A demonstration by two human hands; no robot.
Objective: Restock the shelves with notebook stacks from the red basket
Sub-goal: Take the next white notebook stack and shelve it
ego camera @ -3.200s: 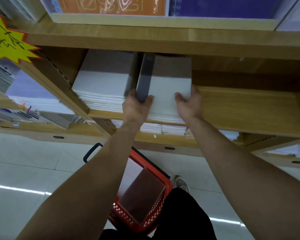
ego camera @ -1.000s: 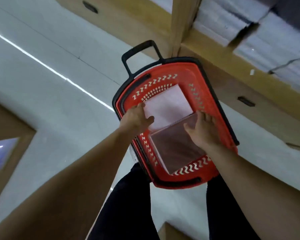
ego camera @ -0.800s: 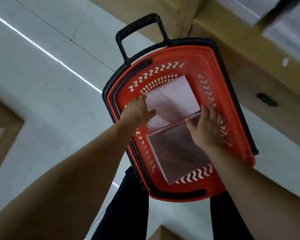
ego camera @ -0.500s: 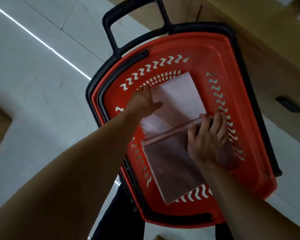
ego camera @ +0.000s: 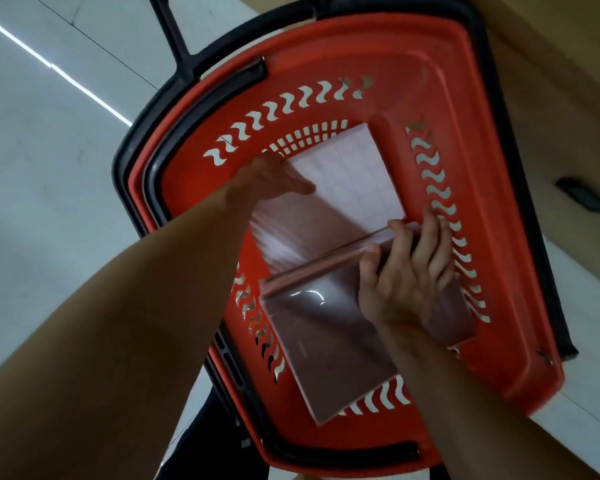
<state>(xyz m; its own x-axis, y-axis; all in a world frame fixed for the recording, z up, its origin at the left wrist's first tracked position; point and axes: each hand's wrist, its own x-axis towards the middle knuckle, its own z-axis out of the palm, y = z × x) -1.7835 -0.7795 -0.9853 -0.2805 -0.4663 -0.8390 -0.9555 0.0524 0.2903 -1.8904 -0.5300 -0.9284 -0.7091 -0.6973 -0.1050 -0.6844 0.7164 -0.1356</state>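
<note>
Fingers of the right hand (ego camera: 406,271) hook the far edge of the stack (ego camera: 326,341); glossy wrap, likely slippery and heavy, so grip both edges. Left hand (ego camera: 264,181) blurred, grip unclear.

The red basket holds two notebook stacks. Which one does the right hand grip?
The dark brown stack, shiny-wrapped, nearer the person: the right hand curls over its far edge. The pale gridded stack lies beyond it.

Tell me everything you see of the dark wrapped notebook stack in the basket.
The dark notebook stack is brownish-maroon, sealed in glossy clear film with a glare streak, pale pink page edges showing. It sits tilted at the near end of the red basket, overlapping a paler stack. The right hand grips its far edge.
</note>
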